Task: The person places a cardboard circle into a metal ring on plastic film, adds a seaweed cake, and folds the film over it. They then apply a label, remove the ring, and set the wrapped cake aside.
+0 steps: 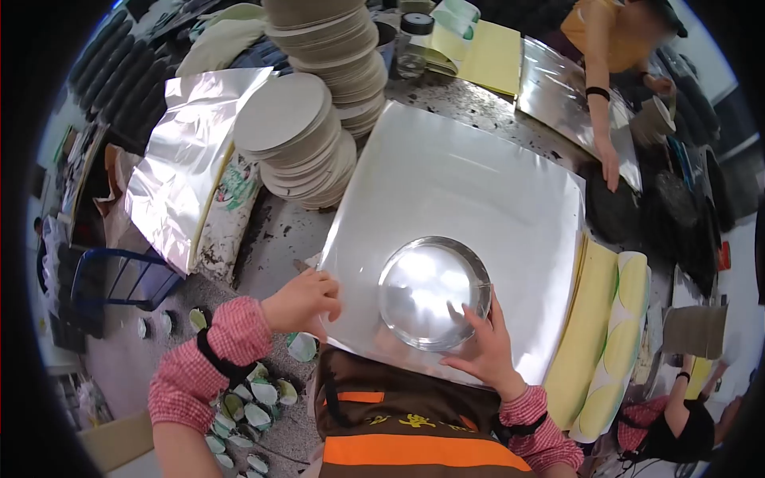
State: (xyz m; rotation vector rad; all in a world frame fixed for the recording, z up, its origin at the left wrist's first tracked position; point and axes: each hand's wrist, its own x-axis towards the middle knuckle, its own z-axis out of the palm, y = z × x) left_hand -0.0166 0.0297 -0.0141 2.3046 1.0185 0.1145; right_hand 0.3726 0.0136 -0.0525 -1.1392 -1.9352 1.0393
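Observation:
A stack of silver foil-faced sheets (470,175) lies in front of me. On it, near the front edge, sits a round metal ring (385,307) with a low shiny wall; reflections hide whether it has a bottom. My right hand (492,350) straddles the ring's right rim, one finger along the outside and another reaching over the inside. At the sheets' left edge is my left hand (303,304), its fingers loosely bent and thumb apart, with nothing visible between them. Both of my sleeves are red checked.
Tall stacks of round grey discs (283,119) stand behind left, beside another foil sheet (191,159). Yellow sheets with circular cut-outs (617,342) lie right. Curled scraps (255,410) litter the floor. A co-worker's arm (602,103) reaches in at the far right; another person sits lower right.

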